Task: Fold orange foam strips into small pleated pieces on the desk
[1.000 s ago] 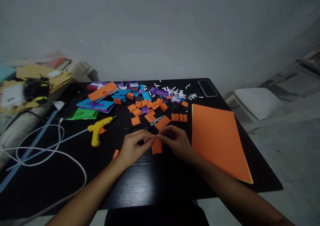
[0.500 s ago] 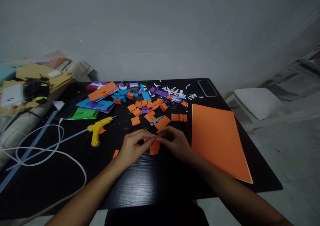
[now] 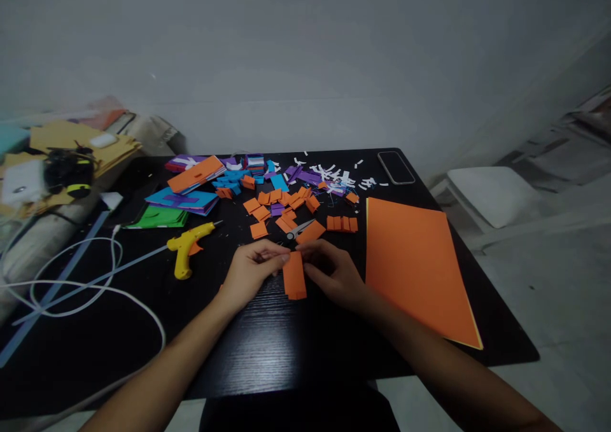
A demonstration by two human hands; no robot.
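A folded orange paper strip (image 3: 294, 275) stands out between my two hands near the front of the table. My left hand (image 3: 252, 271) pinches its upper left edge with thumb and fingertips. On the other side, my right hand (image 3: 337, 274) grips the upper right edge, fingers bent around the top corner. Just beyond the hands lie scissors (image 3: 300, 229), partly hidden, beside a flat orange piece (image 3: 312, 232). Several small folded orange pieces (image 3: 261, 213) are scattered farther back. A row of folded orange pieces (image 3: 342, 224) lies to the right.
A yellow glue gun (image 3: 191, 246) lies left, near a white cable (image 3: 143, 308). Large orange sheets (image 3: 410, 260) are stacked at right, below a phone (image 3: 396, 168). White paper scraps (image 3: 341, 177) and a stack of coloured paper (image 3: 195, 176) are at the back.
The fingertips have drawn apart to the two sides of the orange paper strip, so more of its face shows. The things on the table stay put.
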